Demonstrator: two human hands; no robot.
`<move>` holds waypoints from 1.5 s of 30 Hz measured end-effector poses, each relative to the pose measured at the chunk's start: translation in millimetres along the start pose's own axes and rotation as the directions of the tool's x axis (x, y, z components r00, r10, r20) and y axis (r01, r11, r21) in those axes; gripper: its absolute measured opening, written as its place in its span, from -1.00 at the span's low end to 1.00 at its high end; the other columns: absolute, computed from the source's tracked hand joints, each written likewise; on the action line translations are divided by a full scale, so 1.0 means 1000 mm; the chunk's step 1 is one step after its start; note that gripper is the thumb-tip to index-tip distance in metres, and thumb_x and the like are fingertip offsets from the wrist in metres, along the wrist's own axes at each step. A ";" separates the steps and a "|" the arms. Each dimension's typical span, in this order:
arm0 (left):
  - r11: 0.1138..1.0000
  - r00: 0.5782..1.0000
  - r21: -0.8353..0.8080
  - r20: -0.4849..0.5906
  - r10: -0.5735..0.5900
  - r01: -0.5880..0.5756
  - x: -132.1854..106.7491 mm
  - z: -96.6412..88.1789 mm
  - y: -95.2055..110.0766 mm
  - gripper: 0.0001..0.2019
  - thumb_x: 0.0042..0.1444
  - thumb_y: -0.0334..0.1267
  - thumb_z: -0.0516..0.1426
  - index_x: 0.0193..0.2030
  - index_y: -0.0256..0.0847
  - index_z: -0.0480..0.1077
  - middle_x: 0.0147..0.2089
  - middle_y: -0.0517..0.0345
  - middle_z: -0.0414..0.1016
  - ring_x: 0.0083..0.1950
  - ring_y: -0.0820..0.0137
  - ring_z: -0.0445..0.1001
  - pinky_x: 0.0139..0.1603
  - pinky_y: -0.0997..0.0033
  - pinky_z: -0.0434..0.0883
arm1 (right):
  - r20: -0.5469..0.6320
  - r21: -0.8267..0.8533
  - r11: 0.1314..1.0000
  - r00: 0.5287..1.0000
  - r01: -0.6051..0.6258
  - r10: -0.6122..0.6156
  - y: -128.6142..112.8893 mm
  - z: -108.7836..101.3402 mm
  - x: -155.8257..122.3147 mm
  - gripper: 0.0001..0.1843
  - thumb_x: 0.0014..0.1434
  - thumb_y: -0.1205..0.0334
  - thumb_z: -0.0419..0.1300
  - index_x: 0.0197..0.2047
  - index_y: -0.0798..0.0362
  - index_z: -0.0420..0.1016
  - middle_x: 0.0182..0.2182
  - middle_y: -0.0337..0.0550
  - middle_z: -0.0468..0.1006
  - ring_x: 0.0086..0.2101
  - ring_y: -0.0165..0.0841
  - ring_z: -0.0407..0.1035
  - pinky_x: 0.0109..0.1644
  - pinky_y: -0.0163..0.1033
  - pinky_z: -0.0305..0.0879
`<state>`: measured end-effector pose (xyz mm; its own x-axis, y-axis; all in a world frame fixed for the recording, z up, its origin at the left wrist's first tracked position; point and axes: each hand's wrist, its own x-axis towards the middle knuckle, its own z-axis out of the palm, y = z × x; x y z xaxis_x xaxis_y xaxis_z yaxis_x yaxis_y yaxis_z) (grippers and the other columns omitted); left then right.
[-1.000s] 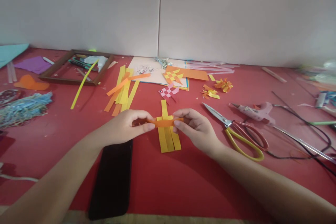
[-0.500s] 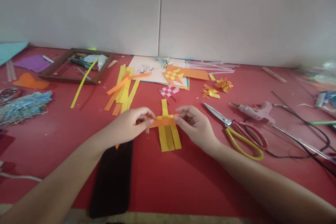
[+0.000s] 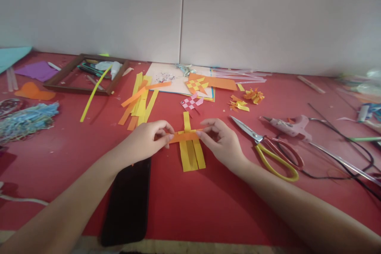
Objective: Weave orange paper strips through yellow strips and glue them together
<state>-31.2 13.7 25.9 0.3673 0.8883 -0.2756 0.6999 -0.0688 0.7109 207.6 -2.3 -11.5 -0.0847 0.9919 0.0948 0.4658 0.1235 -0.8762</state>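
Note:
An orange paper strip lies crosswise over several yellow paper strips at the middle of the red table. My left hand pinches its left end between thumb and fingers. Its right end is gripped by my right hand, thumb in front and fingers curled behind. One yellow strip reaches farther back than the others. Just beyond the strips lies a pink and white woven paper fish. A black phone is on the table below my left wrist.
Scissors and a pink glue gun with its cable lie right of my right hand. Loose yellow and orange strips are piled behind my left hand. Farther back are a brown frame and an orange-yellow woven fish.
The orange strip has shifted very slightly over the yellow strips, its left end now a little higher. Both hands keep their pinch and have barely moved.

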 end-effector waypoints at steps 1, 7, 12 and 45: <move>1.000 1.000 0.006 -0.002 0.003 -0.003 0.000 0.000 -0.001 -0.83 0.21 -0.09 0.08 -0.14 -0.08 0.36 -0.36 0.30 0.59 -0.30 0.41 0.55 -0.26 0.42 0.36 | 0.002 0.005 1.000 1.000 -0.001 0.001 0.000 0.000 0.000 -0.75 0.19 0.07 0.19 -0.11 -0.01 0.37 -0.41 -0.24 0.55 -0.43 -0.42 0.40 -0.35 -0.28 0.30; 0.998 0.999 0.035 -0.014 0.043 -0.043 0.001 -0.001 -0.004 -0.83 0.20 -0.12 0.08 -0.12 -0.06 0.38 -0.29 0.27 0.59 -0.23 0.39 0.55 -0.21 0.40 0.39 | -0.018 -0.035 0.999 1.000 0.018 -0.019 0.001 -0.001 0.000 -0.79 0.21 0.10 0.15 -0.11 -0.01 0.38 -0.34 -0.20 0.58 -0.36 -0.40 0.44 -0.35 -0.28 0.30; 0.995 0.998 0.073 -0.005 0.068 -0.067 0.000 -0.003 -0.007 -0.84 0.20 -0.14 0.06 -0.13 -0.04 0.40 -0.25 0.27 0.58 -0.22 0.37 0.55 -0.19 0.38 0.40 | -0.035 -0.121 0.989 0.996 0.079 -0.084 0.001 0.001 -0.001 -0.82 0.18 0.15 0.18 -0.15 -0.01 0.41 -0.36 -0.20 0.60 -0.37 -0.39 0.46 -0.35 -0.29 0.30; 0.995 0.994 0.100 -0.109 0.008 0.003 0.000 -0.003 -0.003 -0.77 0.20 -0.13 0.10 -0.02 -0.08 0.35 -0.23 0.20 0.54 -0.34 0.41 0.53 -0.33 0.43 0.43 | 0.035 -0.294 0.949 0.994 0.114 -0.108 0.007 -0.037 0.010 -0.93 0.09 0.23 0.18 -0.31 -0.01 0.44 -0.42 -0.23 0.56 -0.40 -0.38 0.43 -0.34 -0.30 0.29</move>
<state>-35.0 14.8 25.9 0.3038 0.9321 -0.1972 0.7586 -0.1114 0.6419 242.3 9.7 0.8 -0.1656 0.9710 0.1723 0.6914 0.2389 -0.6818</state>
